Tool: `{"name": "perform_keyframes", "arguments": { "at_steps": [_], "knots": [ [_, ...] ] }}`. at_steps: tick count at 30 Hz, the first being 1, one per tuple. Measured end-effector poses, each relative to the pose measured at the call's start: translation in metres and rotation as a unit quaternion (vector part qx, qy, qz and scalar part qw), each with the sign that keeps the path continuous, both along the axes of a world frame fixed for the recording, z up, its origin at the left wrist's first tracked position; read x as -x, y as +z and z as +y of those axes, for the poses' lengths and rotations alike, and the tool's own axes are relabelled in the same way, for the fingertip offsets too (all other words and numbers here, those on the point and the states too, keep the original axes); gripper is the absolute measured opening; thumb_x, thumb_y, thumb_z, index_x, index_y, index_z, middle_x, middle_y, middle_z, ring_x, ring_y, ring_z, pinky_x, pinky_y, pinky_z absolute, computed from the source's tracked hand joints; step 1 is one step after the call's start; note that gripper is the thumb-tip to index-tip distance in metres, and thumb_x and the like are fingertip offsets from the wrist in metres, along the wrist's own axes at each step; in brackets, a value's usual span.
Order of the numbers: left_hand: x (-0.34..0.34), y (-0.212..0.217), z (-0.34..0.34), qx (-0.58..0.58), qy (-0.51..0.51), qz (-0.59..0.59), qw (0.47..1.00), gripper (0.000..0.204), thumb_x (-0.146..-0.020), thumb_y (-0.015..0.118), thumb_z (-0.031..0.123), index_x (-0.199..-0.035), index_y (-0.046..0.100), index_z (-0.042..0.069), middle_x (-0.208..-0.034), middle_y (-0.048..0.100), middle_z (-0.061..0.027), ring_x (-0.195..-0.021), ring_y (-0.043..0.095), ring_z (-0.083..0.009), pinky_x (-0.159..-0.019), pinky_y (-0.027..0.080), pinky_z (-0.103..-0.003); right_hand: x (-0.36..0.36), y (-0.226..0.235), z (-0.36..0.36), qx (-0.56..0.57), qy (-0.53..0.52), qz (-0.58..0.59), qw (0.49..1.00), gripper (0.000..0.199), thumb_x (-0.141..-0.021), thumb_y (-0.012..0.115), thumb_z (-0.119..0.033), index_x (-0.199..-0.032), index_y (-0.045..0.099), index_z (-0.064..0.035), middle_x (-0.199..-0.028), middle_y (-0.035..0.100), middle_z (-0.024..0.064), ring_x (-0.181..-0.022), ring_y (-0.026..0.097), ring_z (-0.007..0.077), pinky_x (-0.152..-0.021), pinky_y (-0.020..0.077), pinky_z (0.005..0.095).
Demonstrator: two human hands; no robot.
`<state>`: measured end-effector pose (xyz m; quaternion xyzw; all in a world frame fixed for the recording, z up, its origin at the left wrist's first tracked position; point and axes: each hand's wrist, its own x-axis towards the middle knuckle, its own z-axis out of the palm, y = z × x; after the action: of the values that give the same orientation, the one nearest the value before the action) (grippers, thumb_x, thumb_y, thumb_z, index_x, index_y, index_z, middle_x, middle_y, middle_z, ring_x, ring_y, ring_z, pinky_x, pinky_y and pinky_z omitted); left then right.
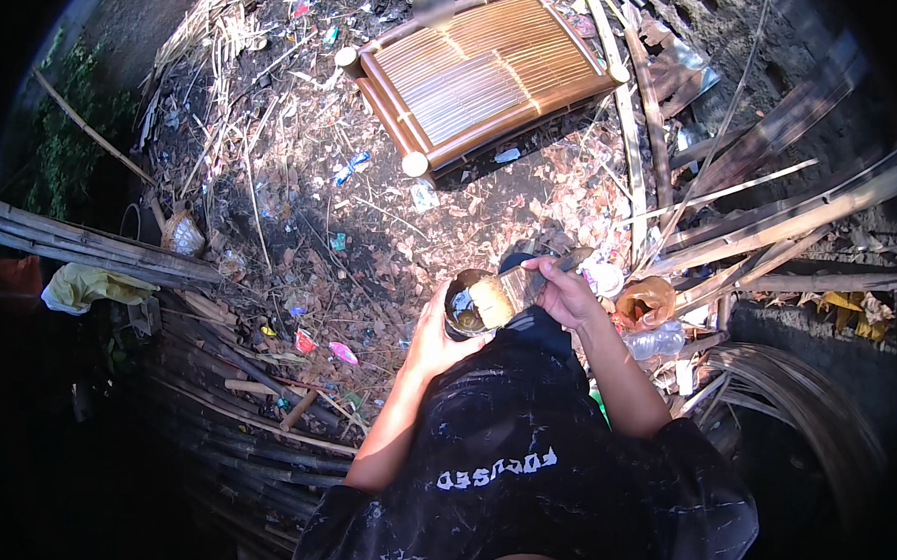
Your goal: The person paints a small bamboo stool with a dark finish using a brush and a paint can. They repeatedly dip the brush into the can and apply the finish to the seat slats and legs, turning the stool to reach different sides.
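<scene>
My left hand (434,341) is wrapped round a small round can (459,325) with some glossy liquid inside. In my right hand (564,293) is the handle of a paintbrush (492,302). Its pale, wide bristles lie over the can's mouth, tilted toward the left; whether they touch the liquid I cannot tell. Ahead of me, apart from both hands, stands a low bamboo table (488,67) with a slatted top and a thick pole frame. Part of its top looks shiny in the sunlight.
Dry leaves and litter cover the ground. On the right lie long bamboo poles (791,220), a brown torn container (645,303), a clear plastic bottle (656,341) and a coil of thin strips (793,405). Bamboo poles (100,245) with a yellow cloth (93,288) cross the left side.
</scene>
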<state>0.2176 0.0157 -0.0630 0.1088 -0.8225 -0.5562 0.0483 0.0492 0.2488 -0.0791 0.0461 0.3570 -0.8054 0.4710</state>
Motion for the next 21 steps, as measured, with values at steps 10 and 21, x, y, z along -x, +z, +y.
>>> {"name": "perform_keyframes", "arguments": {
  "at_steps": [10, 21],
  "knots": [
    [0.096, -0.007, 0.043, -0.04, 0.007, -0.027, 0.999, 0.096, -0.071, 0.095, 0.019, -0.15, 0.045, -0.002, -0.138, 0.063, -0.0162, -0.128, 0.062, -0.0232, -0.112, 0.049, -0.04, 0.106, -0.03, 0.031, 0.008, 0.052, 0.021, 0.998, 0.023, -0.107, 0.064, -0.028, -0.12, 0.065, -0.0091, -0.102, 0.069, 0.0012, -0.089, 0.068, 0.0135, -0.08, 0.0578, 0.0332],
    [0.222, -0.18, 0.085, -0.095, 0.056, -0.098, 0.989, 0.101, -0.067, 0.099, 0.021, -0.15, 0.045, 0.001, -0.131, 0.069, -0.0119, -0.122, 0.067, -0.0201, -0.107, 0.053, -0.038, 0.244, -0.172, 0.053, -0.011, 0.036, -0.041, 0.998, 0.026, -0.107, 0.064, -0.03, -0.121, 0.068, -0.0074, -0.111, 0.071, 0.0039, -0.1, 0.069, 0.0147, -0.083, 0.0569, 0.0332]
  ]
}}
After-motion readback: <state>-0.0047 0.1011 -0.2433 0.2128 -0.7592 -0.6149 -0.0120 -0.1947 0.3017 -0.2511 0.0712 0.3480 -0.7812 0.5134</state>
